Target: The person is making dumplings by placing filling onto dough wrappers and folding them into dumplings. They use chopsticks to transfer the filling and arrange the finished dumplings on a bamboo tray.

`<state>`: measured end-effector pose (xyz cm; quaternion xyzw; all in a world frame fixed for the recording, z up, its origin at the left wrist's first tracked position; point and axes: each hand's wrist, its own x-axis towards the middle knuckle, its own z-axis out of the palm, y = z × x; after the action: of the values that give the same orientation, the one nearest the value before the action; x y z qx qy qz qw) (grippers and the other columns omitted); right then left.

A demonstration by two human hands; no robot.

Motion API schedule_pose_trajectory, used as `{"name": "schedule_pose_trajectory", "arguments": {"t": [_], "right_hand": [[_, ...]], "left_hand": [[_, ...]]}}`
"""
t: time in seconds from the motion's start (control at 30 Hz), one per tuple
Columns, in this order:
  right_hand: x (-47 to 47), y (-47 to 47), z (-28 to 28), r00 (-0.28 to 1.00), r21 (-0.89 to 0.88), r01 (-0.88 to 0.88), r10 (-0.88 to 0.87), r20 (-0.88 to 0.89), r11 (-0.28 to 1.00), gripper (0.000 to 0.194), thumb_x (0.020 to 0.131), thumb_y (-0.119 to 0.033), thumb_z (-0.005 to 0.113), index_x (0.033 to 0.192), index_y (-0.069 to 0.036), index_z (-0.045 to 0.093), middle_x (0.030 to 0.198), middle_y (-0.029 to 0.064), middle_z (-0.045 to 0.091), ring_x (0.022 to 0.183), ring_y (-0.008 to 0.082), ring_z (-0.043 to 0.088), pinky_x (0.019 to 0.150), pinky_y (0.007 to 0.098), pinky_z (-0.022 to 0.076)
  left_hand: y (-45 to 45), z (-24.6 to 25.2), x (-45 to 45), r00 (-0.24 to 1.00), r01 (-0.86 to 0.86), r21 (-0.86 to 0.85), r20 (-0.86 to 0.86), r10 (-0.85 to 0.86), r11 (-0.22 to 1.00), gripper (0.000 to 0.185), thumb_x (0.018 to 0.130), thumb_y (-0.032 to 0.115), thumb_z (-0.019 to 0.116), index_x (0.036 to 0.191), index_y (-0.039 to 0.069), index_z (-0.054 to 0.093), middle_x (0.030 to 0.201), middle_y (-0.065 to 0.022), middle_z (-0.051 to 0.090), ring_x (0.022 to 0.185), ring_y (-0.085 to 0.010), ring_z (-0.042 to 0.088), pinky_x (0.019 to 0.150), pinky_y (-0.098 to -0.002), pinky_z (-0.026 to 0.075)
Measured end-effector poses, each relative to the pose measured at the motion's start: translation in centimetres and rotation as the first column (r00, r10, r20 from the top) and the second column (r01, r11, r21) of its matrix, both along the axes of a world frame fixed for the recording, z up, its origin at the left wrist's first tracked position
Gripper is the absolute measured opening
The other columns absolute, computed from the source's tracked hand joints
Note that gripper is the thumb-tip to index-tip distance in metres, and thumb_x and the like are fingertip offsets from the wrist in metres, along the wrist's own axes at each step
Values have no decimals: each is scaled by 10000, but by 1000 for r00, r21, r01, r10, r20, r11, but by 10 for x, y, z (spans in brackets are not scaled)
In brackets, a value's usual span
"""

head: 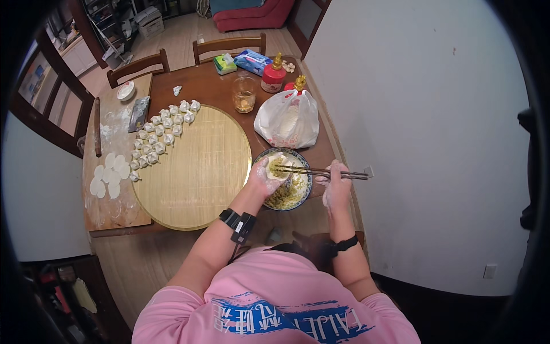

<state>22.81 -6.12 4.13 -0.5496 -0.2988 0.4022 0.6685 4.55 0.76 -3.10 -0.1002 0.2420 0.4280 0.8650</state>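
Note:
My left hand (pixel 263 177), dusted with flour, holds a round dough wrapper (pixel 283 162) above a blue-and-white bowl (pixel 308 182). Greenish filling (pixel 277 167) lies on the wrapper. Wooden chopsticks (pixel 316 171) are gripped in my right hand (pixel 336 182), their tips at that filling. More filling (pixel 281 197) is in the bowl below. To the left, a round woven bamboo tray (pixel 202 172) carries rows of folded dumplings (pixel 160 130) along its upper left side. Several flat dough wrappers (pixel 114 177) lie on the floured wooden board (pixel 129 210) at the far left.
A rolling pin (pixel 97 127), a metal dough scraper (pixel 139 114) and a small bowl of flour (pixel 126 91) are on the board. Beyond the filling bowl stand a white plastic bag (pixel 290 122), a glass of liquid (pixel 244 96), a red bottle (pixel 273 77) and tissue packs (pixel 252 61). A wall (pixel 429 150) borders the right.

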Motion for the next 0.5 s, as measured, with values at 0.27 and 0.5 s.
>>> {"name": "schedule_pose_trajectory", "arguments": {"t": [0.27, 0.5], "right_hand": [[3, 13, -29, 964, -119, 24, -55, -260, 993, 267, 983, -272, 604, 881, -42, 515, 677, 55, 541, 489, 159, 589, 438, 260, 497], [8, 22, -29, 952, -186, 83, -133, -275, 979, 277, 971, -289, 622, 895, -48, 509, 674, 58, 536, 471, 177, 581, 442, 275, 504]], "left_hand": [[-4, 7, -10, 996, 76, 59, 43, -79, 995, 452, 1050, 300, 290, 1306, 12, 527, 1320, -198, 561, 1223, -384, 519, 1025, -602, 419], [-4, 21, -14, 995, 91, 67, 45, -94, 994, 466, 1048, 293, 290, 1324, -13, 507, 1342, -219, 538, 1237, -391, 511, 1046, -597, 405]]}}
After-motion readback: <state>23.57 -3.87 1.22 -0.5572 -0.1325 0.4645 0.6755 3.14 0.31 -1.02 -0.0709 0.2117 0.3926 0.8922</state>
